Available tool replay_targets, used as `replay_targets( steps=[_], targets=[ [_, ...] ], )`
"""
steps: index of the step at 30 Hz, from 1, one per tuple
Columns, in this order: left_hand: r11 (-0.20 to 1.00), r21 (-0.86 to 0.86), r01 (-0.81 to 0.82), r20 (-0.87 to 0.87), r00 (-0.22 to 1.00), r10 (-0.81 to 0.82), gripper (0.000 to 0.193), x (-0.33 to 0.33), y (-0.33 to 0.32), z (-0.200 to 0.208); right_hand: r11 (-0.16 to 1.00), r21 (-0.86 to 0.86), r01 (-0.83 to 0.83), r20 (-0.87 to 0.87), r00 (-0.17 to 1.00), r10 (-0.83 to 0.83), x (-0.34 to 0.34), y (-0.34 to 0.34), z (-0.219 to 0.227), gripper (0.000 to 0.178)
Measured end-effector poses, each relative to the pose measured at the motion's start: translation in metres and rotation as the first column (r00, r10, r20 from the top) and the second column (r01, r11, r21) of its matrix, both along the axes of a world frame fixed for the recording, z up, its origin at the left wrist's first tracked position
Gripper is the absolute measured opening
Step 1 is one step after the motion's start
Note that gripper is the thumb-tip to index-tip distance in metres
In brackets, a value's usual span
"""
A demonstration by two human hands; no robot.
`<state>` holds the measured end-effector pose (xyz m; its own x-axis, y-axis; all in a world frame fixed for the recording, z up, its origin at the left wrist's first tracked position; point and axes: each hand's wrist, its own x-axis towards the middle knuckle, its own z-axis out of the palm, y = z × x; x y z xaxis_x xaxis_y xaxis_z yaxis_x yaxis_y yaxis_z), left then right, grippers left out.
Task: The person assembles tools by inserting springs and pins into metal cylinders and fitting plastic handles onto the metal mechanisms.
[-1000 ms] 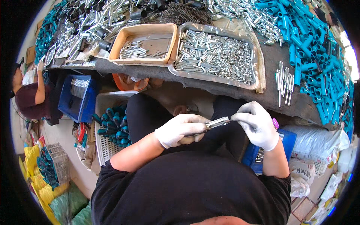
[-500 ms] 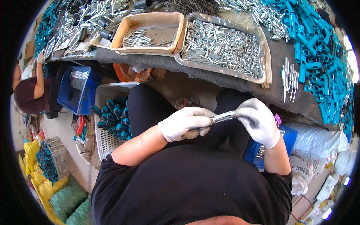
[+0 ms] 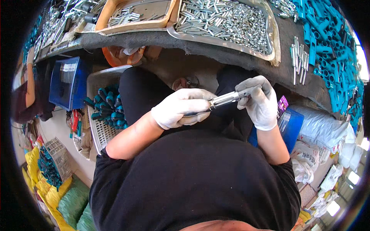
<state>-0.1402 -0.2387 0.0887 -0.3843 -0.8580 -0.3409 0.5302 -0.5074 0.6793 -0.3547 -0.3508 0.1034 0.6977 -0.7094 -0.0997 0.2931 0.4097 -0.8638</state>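
Metal piece [image 3: 224, 100] bridges left hand [image 3: 182, 109] and right hand [image 3: 259, 104], middle outside either grip.

Room lies between the knees [image 3: 139, 84], table edge [image 3: 200, 47] blocking ahead

A workshop: on the table [image 3: 146, 37] beyond the right grip [image 3: 257, 102], a tray [image 3: 216, 40] of metal pins [image 3: 202, 21]; farther right, heaped teal tubes [image 3: 330, 50].

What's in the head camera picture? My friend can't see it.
A white-gloved left hand and white-gloved right hand hold a long silver metal piece. Beyond, a grey rectangular tray of small silver metal parts sits on a dark cloth-covered bench, with hollow teal tubes heaped to its right.
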Motion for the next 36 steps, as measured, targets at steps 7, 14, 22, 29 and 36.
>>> replay_targets(
  steps=[7,14,22,29,36],
  targets=[
    [0.999,0.037,-0.037,0.056,0.998,0.034,0.04,0.001,0.005,0.003,0.99,-0.139,0.013,-0.278,0.959,-0.052,0.018,0.013,0.001,0.023],
    [0.989,0.111,-0.102,0.093,0.991,0.092,0.049,0.008,0.006,0.005,0.995,-0.102,0.004,-0.332,0.942,-0.038,0.034,0.011,-0.01,0.024],
    [0.984,0.104,-0.147,0.102,0.985,0.137,0.047,0.005,0.012,0.002,1.0,0.018,0.024,-0.247,0.969,-0.018,0.037,0.017,-0.011,0.023],
    [0.982,0.13,-0.14,-0.017,0.99,0.143,0.049,0.0,0.008,0.005,0.997,0.062,0.036,-0.187,0.982,-0.024,0.034,0.013,-0.014,0.026],
    [0.987,0.138,-0.087,-0.075,0.992,0.098,0.052,0.005,0.007,0.005,0.994,-0.108,-0.001,-0.299,0.954,-0.032,0.036,0.008,-0.012,0.028]
  ],
)
